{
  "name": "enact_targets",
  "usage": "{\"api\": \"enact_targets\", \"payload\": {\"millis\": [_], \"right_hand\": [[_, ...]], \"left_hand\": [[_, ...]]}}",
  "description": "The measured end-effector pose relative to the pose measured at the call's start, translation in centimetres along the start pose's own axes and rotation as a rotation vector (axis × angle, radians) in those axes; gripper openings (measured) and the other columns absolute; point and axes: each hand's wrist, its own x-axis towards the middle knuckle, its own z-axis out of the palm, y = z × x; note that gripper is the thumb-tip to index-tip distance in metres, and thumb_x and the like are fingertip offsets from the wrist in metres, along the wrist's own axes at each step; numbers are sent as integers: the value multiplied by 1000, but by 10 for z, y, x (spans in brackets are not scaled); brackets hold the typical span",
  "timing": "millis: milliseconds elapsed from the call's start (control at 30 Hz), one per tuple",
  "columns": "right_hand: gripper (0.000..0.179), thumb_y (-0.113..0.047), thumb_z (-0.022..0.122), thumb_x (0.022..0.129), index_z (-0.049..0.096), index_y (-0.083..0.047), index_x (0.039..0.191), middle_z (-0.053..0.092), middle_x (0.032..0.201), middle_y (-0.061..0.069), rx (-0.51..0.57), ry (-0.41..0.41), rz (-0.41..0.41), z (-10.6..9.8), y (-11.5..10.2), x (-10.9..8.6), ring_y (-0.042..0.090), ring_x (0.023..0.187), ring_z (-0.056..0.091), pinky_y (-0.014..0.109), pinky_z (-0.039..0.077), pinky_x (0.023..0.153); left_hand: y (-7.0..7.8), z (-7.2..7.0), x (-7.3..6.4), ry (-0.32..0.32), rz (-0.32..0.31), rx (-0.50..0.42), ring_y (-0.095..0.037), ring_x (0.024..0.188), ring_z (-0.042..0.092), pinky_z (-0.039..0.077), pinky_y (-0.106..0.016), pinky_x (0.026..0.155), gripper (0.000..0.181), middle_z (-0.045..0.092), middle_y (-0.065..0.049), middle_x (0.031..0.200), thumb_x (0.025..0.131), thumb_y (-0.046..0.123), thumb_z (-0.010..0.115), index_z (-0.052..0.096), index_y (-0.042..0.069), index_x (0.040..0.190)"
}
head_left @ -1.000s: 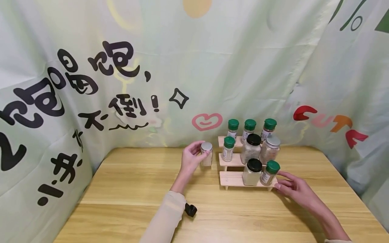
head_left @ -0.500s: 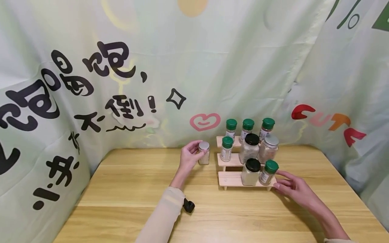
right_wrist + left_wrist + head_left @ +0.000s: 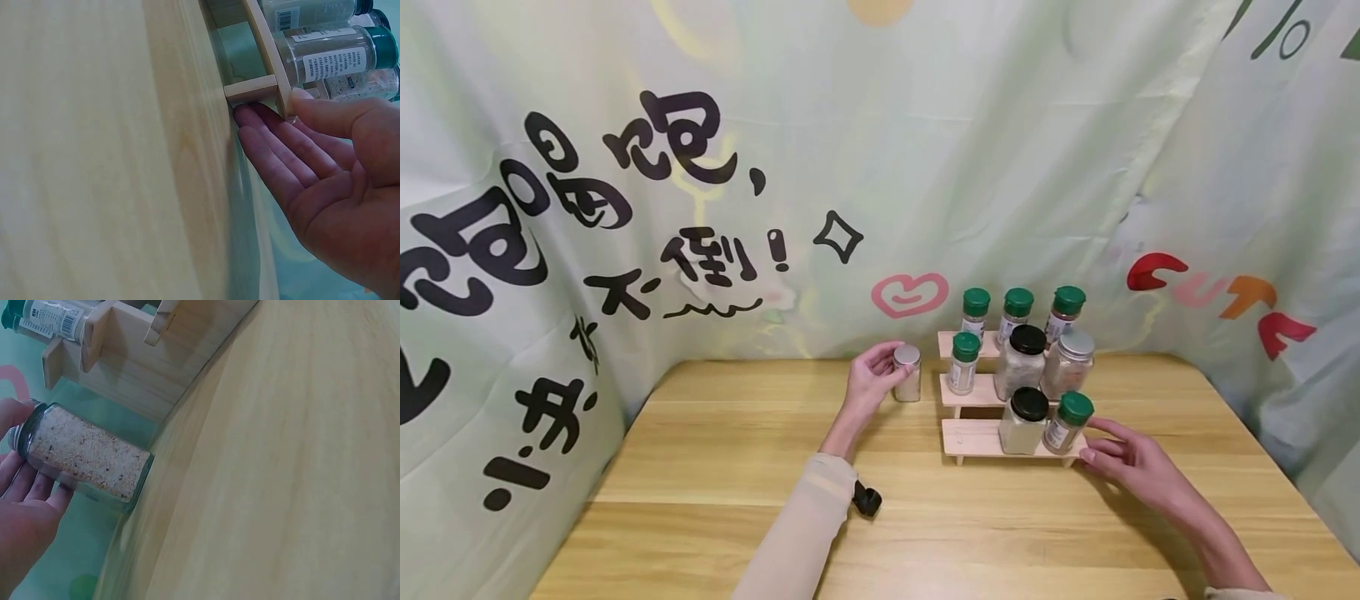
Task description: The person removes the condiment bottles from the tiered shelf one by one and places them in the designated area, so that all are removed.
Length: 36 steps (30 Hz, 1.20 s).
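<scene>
The left hand [image 3: 867, 387] gripped a silver-lidded jar [image 3: 910, 386] beside the tiered wooden rack [image 3: 972, 438], whose lowest shelf the right hand [image 3: 1137, 472] pinched.

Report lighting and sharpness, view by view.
Head: bright, with a soft shadow on the table by the right hand; left wrist: dimmer, cooler-toned, yet specks show in the jar held by the left hand; right wrist: also dim, small print on the green-capped bottle too soft to read.
</scene>
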Motion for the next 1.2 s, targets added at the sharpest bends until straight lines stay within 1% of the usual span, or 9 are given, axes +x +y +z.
{"api": "enact_targets", "payload": {"millis": [233,400,567,700,833,900,1000,1100,1200], "right_hand": [[58,0,62,101,32,22,145,59,124,42,19,11,-29,1,1,-1,-5,97,65,18,58,79],[58,0,62,101,32,22,145,60,123,42,21,14,-38,1,1,-2,-4,96,66,19,59,79],[58,-1,62,101,32,21,146,61,124,40,15,10,-24,1,1,-1,-3,96,67,19,58,80],[59,-2,62,102,31,21,147,61,126,39,20,4,-7,0,1,-1,-2,96,67,19,58,80],[60,-3,62,102,31,20,147,61,126,39,10,-3,1,0,0,-1,-1,97,68,19,58,81],[60,-4,62,102,32,19,147,61,126,38,3,-6,3,0,-1,-1,0,97,68,20,58,81],[59,-6,63,102,33,19,147,61,126,38,1,-2,9,0,-2,-1,-1,97,67,19,58,82],[59,-6,63,102,33,18,147,62,126,37,-3,-1,4,-1,-3,-2,0,97,68,19,58,82],[60,-6,62,102,32,20,147,62,125,38,-10,-6,-3,-1,-3,-3,1,97,68,19,57,81]], "left_hand": [[0,-2,0,-21,15,2,-34,125,62,51,-33,106,44,65,-23,131,86,-6,78,64,-7,128],[2,-4,-2,-59,24,1,-37,127,60,50,-34,107,47,63,-25,134,88,-6,77,61,-8,132],[9,-6,-7,-71,46,44,-33,131,57,46,-38,112,48,63,-20,136,89,-1,78,62,-5,134],[18,-9,-14,-41,65,92,-31,134,55,40,-46,117,51,64,-16,137,88,8,82,63,-3,134],[27,-11,-24,2,84,113,-34,136,52,36,-50,119,55,62,-18,139,86,13,84,62,-3,135],[32,-10,-29,30,115,109,-35,136,52,35,-50,119,54,60,-21,139,87,10,84,61,-4,134],[40,-7,-37,83,179,86,-38,133,54,37,-50,118,48,61,-23,136,86,3,82,63,-6,130],[49,0,-43,133,244,57,-42,127,57,42,-52,114,42,64,-25,130,86,-3,80,65,-9,124],[54,7,-48,141,286,39,-47,120,59,46,-58,108,37,65,-28,124,85,-6,79,65,-11,120]]}}
